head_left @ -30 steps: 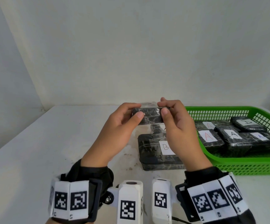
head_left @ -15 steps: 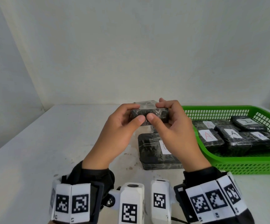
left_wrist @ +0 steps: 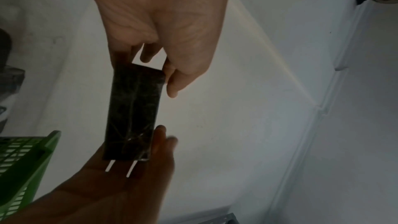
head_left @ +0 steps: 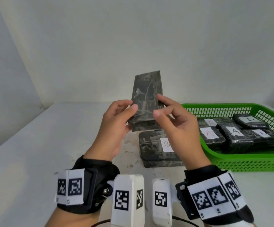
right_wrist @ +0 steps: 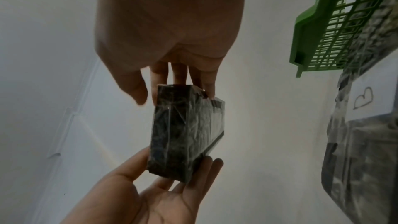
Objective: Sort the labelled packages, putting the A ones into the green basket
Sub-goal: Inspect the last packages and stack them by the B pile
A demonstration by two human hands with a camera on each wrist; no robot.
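A dark, plastic-wrapped package (head_left: 147,102) stands upright in the air between both hands, and no label shows on the face turned to me. My left hand (head_left: 116,122) pinches its lower left edge, thumb in front and fingers behind. My right hand (head_left: 174,118) pinches the right edge the same way. The wrist views show the same package (left_wrist: 133,111) (right_wrist: 185,134) held at both ends by my left hand (left_wrist: 148,67) and my right hand (right_wrist: 172,88). The green basket (head_left: 247,163) at the right holds several packages, some labelled A (head_left: 209,133).
A larger package labelled B (head_left: 156,149) lies on the white table (head_left: 34,153) just under my hands, to the left of the basket (right_wrist: 318,37). A plain wall closes the back and the left.
The package lay level between my hands at chest height. It now stands on end and reaches higher, with its broad face turned towards me.
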